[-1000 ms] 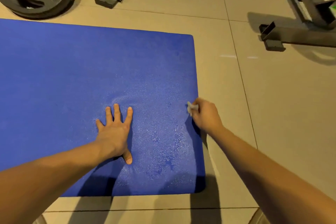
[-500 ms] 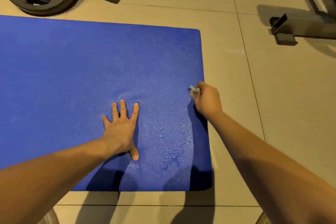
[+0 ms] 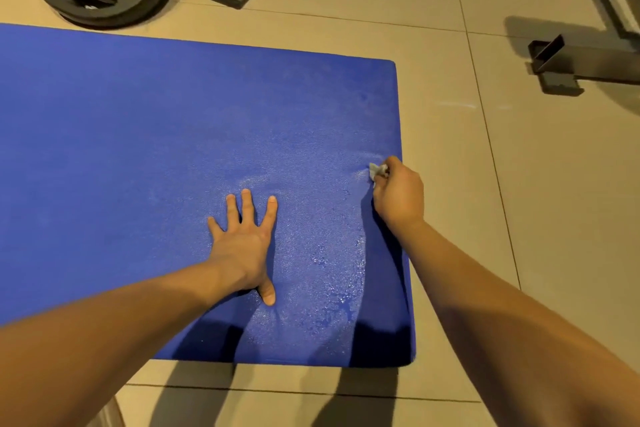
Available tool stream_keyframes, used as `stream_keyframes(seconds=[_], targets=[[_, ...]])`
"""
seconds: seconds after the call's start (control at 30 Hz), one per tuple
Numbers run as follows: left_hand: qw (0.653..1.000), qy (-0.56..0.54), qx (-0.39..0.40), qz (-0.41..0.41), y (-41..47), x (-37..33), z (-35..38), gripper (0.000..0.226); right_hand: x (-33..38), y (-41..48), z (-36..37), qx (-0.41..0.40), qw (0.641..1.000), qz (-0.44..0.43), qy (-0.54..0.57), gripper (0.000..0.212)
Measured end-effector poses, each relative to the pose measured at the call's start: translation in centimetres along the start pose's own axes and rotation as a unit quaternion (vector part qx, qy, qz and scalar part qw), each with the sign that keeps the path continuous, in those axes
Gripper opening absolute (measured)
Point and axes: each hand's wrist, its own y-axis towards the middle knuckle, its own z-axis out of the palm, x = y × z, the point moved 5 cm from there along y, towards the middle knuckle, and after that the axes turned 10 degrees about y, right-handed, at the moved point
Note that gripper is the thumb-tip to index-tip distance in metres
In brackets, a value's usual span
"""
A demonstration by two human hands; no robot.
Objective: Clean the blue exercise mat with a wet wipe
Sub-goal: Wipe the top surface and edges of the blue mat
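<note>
The wipe stroke is being carried up the right edge of the blue exercise mat (image 3: 173, 149): against the view of a second ago, the right hand (image 3: 398, 194) is now found further along that edge, away from the near corner and toward the far one. A glistening, speckled trail of moisture is left behind it, lower right of centre in the frame, so that near strip is judged already wiped, while the dry-looking upper and left stretches are judged still to be done.

The wet wipe (image 3: 376, 171) is seen as a small crumpled pale wad at the right of centre, pressed onto the mat just inside its right border. It is pinched by the curled right fingers, with only its left tip poking out beyond the knuckles; the fingertips themselves are hidden under the hand.

The left hand (image 3: 244, 246) is kept flat on the mat at centre frame, fingers spread and thumb stretched back toward the bottom, well apart from the wipe. The mat is judged to be pinned by it against sliding on the tiled floor (image 3: 519, 184).
</note>
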Motion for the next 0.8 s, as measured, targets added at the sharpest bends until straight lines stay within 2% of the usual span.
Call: stream_keyframes(seconds=[0.1, 0.2, 0.27, 0.33, 0.4, 0.47, 0.53, 0.63, 0.7, 0.8], targets=[[1.0, 0.001, -0.001, 0.003, 0.0, 0.1, 0.1, 0.177, 0.0, -4.9, 0.0, 0.018, 1.0, -0.013, 0.007, 0.019], [1.0, 0.006, 0.002, 0.001, 0.0, 0.0, 0.1, 0.177, -1.0, -11.2, -0.7, 0.114, 0.991, -0.06, -0.041, 0.02], [1.0, 0.004, 0.004, 0.0, 0.0, 0.0, 0.1, 0.177, -1.6, -12.1, -1.1, 0.148, 0.984, -0.071, -0.068, 0.017], [1.0, 0.001, 0.003, 0.002, 0.0, 0.0, 0.1, 0.177, -1.3, -9.9, -1.5, 0.099, 0.993, -0.048, -0.048, 0.023], [1.0, 0.002, 0.003, 0.003, 0.0, -0.1, 0.1, 0.177, -0.2, -6.8, -2.2, 0.004, 0.999, -0.04, -0.022, 0.032], [1.0, 0.006, 0.002, 0.002, 0.0, -0.1, 0.0, 0.176, 1.4, -4.2, -2.8, -0.067, 0.993, -0.072, -0.066, 0.025], [1.0, 0.005, 0.002, 0.002, -0.1, 0.0, 0.0, 0.176, 2.5, -3.2, -2.7, -0.107, 0.974, -0.118, -0.16, 0.012], [1.0, 0.004, 0.003, 0.004, 0.0, 0.0, 0.1, 0.176, 2.3, -4.8, -0.2, -0.071, 0.95, -0.184, -0.241, 0.012], [1.0, 0.005, 0.005, 0.004, 0.1, 0.0, 0.1, 0.176, 1.0, -7.0, 1.7, -0.017, 0.946, -0.215, -0.243, 0.027], [1.0, 0.002, 0.003, 0.004, 0.1, 0.0, 0.0, 0.177, -0.5, -8.5, 2.6, -0.005, 0.966, -0.14, -0.216, 0.052]])
